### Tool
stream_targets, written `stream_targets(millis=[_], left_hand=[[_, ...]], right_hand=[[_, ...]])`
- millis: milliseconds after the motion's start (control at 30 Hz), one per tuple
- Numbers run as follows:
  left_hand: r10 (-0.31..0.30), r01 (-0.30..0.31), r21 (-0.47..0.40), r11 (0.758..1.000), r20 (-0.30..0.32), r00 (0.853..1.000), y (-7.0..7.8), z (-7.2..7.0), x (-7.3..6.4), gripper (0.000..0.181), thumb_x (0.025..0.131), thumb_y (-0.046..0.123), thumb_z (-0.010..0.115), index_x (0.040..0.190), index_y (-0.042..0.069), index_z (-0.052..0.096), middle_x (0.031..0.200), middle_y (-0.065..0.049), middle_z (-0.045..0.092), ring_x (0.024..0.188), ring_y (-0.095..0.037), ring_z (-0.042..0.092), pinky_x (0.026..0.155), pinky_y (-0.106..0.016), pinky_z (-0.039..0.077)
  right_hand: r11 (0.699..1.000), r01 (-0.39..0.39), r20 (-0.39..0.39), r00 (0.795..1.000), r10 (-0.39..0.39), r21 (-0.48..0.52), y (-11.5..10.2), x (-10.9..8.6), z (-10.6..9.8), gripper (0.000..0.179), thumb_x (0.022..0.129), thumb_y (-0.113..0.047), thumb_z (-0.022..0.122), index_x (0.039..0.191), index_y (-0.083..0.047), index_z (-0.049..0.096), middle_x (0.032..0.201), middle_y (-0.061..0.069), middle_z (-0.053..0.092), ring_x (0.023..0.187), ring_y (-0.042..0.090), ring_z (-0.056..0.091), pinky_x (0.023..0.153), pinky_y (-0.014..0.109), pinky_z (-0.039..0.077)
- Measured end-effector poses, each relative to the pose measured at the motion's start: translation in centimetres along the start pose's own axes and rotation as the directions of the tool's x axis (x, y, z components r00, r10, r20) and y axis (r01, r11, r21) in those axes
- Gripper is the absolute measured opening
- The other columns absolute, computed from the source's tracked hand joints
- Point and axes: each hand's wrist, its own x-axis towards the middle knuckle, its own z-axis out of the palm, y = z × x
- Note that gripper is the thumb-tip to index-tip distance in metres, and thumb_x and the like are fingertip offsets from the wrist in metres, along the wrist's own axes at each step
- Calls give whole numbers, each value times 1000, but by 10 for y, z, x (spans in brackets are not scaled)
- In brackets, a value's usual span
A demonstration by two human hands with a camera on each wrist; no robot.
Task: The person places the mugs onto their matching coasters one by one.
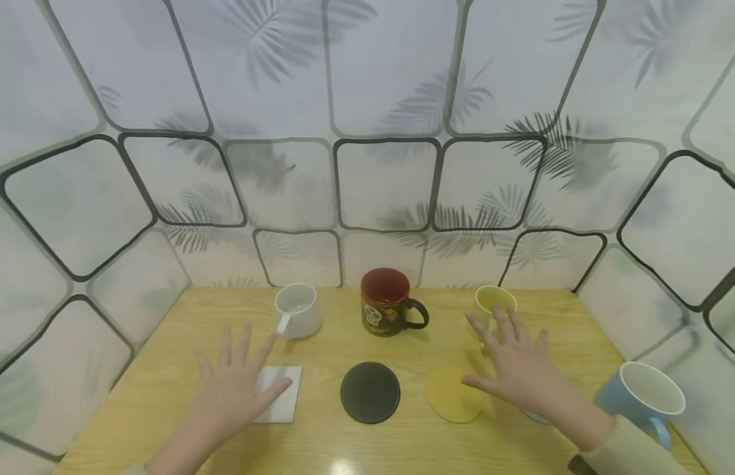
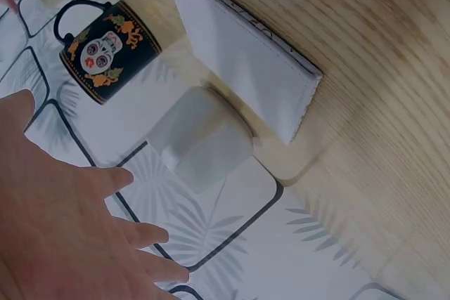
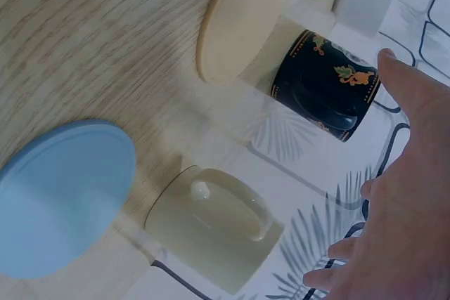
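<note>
My left hand (image 1: 232, 389) is spread above the table with nothing in it, overlapping a white square coaster (image 1: 287, 396) in the head view. Just beyond its fingers stands a white mug (image 1: 302, 315). My right hand (image 1: 522, 366), also spread and holding nothing, hovers at the right and partly covers a yellow mug (image 1: 489, 298). Beside its thumb lies a round yellow coaster (image 1: 450, 396). A round blue coaster (image 3: 63, 201) is mostly hidden under the right hand in the head view. Between the hands are a black mug with a skull pattern (image 1: 382, 316) and a round black coaster (image 1: 370, 392).
A blue mug (image 1: 635, 396) stands at the table's right edge, close to the right forearm. Patterned white panels (image 1: 385, 185) with leaf prints enclose the wooden table (image 1: 326, 442) at the back and sides.
</note>
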Motion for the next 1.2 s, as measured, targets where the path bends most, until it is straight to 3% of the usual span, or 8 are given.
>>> stream_targets(millis=[333, 600, 800, 1033, 1200], left_hand=[[-13, 13, 10, 1000, 10, 1000, -7, -4, 3, 81, 96, 64, 63, 160, 16, 48, 166, -34, 34, 154, -66, 20, 110, -95, 14], [-31, 31, -6, 999, 32, 999, -12, -4, 4, 81, 98, 63, 62, 161, 14, 46, 167, -36, 30, 154, -66, 16, 111, -94, 9], [-39, 39, 7, 999, 35, 999, -16, -5, 2, 81, 100, 63, 59, 162, 13, 44, 166, -38, 29, 152, -68, 19, 111, -94, 11], [-53, 53, -9, 999, 42, 998, -25, -2, -2, 82, 101, 63, 58, 162, 10, 43, 167, -38, 26, 152, -70, 17, 110, -94, 10], [-69, 70, -15, 997, 49, 996, -29, -1, -5, 81, 101, 62, 58, 162, 10, 43, 166, -39, 27, 151, -70, 17, 111, -94, 8]], right_hand=[[999, 51, -17, 999, -51, 11, -15, 12, -5, 108, 84, -69, 76, 169, -24, 25, 171, 31, 22, 150, 63, 31, 103, 95, 28], [996, 86, -37, 996, -86, 14, -27, 22, -5, 105, 86, -71, 73, 168, -24, 28, 172, 29, 21, 155, 58, 29, 108, 91, 30], [994, 104, -42, 994, -103, 25, -38, 27, -3, 104, 86, -73, 72, 167, -20, 33, 173, 28, 23, 157, 55, 28, 114, 86, 29], [990, 131, -60, 990, -128, 51, -49, 31, -1, 105, 85, -72, 74, 167, -22, 33, 172, 28, 25, 156, 54, 29, 113, 85, 33], [987, 148, -58, 988, -145, 64, -56, 35, -2, 107, 85, -72, 74, 168, -21, 30, 171, 29, 26, 156, 54, 30, 116, 85, 28]])
